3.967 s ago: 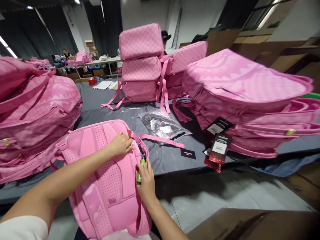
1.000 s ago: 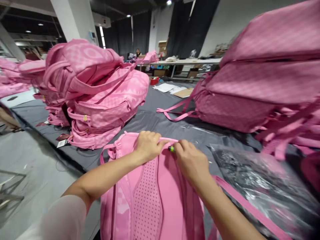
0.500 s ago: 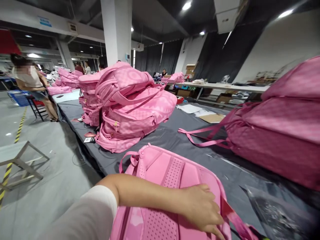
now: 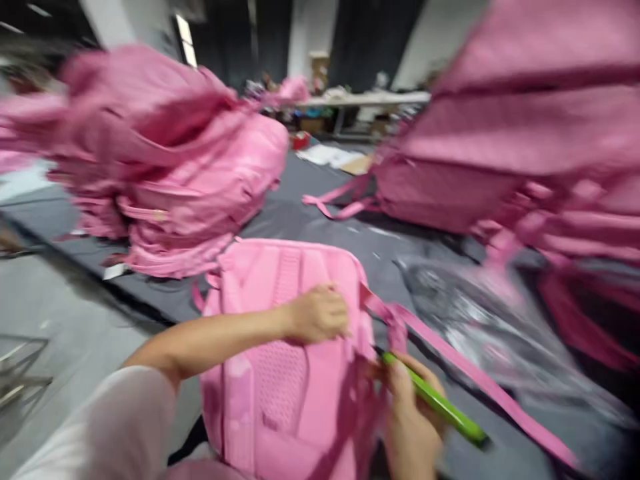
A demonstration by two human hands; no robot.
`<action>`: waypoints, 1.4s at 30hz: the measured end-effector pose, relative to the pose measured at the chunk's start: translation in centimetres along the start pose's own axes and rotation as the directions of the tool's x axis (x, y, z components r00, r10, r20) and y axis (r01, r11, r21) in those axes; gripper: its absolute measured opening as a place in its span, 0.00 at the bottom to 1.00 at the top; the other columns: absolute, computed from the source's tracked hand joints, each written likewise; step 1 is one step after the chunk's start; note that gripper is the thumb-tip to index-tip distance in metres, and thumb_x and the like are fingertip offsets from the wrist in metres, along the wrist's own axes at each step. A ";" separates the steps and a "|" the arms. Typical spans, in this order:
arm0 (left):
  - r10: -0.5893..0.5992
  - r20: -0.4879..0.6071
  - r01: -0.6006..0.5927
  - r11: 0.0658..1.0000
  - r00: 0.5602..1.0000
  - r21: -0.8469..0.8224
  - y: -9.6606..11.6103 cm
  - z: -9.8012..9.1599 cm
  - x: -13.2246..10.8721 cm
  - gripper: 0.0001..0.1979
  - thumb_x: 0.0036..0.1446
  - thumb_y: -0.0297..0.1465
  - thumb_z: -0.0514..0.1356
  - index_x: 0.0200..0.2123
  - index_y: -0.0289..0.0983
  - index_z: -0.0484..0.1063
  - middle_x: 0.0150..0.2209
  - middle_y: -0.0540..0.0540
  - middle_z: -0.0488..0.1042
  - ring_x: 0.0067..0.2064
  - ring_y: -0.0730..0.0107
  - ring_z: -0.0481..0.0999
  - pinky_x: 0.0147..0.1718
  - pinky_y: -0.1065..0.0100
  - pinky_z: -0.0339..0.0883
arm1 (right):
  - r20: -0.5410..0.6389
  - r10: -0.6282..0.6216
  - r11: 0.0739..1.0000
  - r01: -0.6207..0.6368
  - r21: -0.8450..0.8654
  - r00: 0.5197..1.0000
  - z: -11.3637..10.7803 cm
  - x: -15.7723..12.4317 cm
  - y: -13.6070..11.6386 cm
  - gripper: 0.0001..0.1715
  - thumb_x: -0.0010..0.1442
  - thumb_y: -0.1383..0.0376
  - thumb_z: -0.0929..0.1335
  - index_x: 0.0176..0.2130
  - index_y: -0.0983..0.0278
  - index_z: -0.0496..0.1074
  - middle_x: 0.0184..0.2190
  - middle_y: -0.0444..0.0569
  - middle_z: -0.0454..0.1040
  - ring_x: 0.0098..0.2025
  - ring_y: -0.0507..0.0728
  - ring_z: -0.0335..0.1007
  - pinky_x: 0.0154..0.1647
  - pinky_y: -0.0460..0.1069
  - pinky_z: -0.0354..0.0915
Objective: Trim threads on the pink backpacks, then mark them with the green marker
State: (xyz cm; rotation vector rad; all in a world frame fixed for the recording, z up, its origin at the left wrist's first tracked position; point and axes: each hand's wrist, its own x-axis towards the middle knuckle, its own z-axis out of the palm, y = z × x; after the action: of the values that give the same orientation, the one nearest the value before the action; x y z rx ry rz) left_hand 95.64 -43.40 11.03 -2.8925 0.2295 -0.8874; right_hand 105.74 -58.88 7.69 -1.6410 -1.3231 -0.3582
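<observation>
A pink backpack lies back panel up on the table before me, its perforated padding showing. My left hand reaches across it, fingers curled closed on the panel near the right edge. Low at the bag's right side, my right hand is closed around a slim green pen-shaped tool with dark ends; blur hides its exact kind. One dark end points toward the bag's edge. A pink strap runs from the bag's upper right side past my right hand, down to the right.
Stacked pink backpacks stand behind on the left. More pink bags rise at the right. A clear plastic bag lies on the grey table cover. Papers lie farther back. The table's left edge drops to the floor.
My view has swung right and down. My left hand has curled from spread fingers into a closed grip. My right hand has come into view with the green tool.
</observation>
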 end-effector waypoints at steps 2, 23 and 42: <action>-0.040 -0.109 0.038 0.999 0.993 -0.026 -0.1 0.5 -0.7 0.20 0.69 0.38 0.47 0.30 0.39 0.71 0.30 0.47 0.74 0.39 0.64 0.70 0.62 0.52 0.50 | -0.093 0.352 0.930 -0.337 0.145 0.931 -2.3 -2.0 -1.1 0.17 0.68 0.53 0.61 0.43 0.62 0.68 0.23 0.44 0.72 0.19 0.53 0.67 0.19 0.48 0.64; 0.056 -0.399 -0.078 0.996 0.915 -0.039 0.0 0.8 -1.1 0.14 0.66 0.37 0.52 0.29 0.39 0.70 0.28 0.50 0.75 0.36 0.66 0.73 0.56 0.55 0.58 | -0.142 0.459 0.868 -0.409 0.280 0.877 0.0 -1.4 -1.7 0.10 0.64 0.58 0.68 0.36 0.63 0.71 0.27 0.43 0.73 0.24 0.50 0.68 0.27 0.47 0.67; 0.041 -0.408 -0.066 0.997 0.912 -0.047 -0.1 0.8 -1.1 0.18 0.68 0.39 0.50 0.28 0.40 0.70 0.26 0.51 0.75 0.35 0.67 0.74 0.53 0.56 0.60 | -0.024 0.586 0.753 -0.534 0.386 0.810 -0.1 -0.9 -2.3 0.14 0.65 0.56 0.68 0.34 0.63 0.71 0.24 0.42 0.71 0.23 0.51 0.69 0.26 0.47 0.65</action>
State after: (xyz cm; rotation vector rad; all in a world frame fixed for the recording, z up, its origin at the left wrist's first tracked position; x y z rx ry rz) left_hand 95.23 -43.05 9.79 -2.7028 0.3717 -1.4907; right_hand 103.48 -59.63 8.23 -1.5687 -0.6732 0.1323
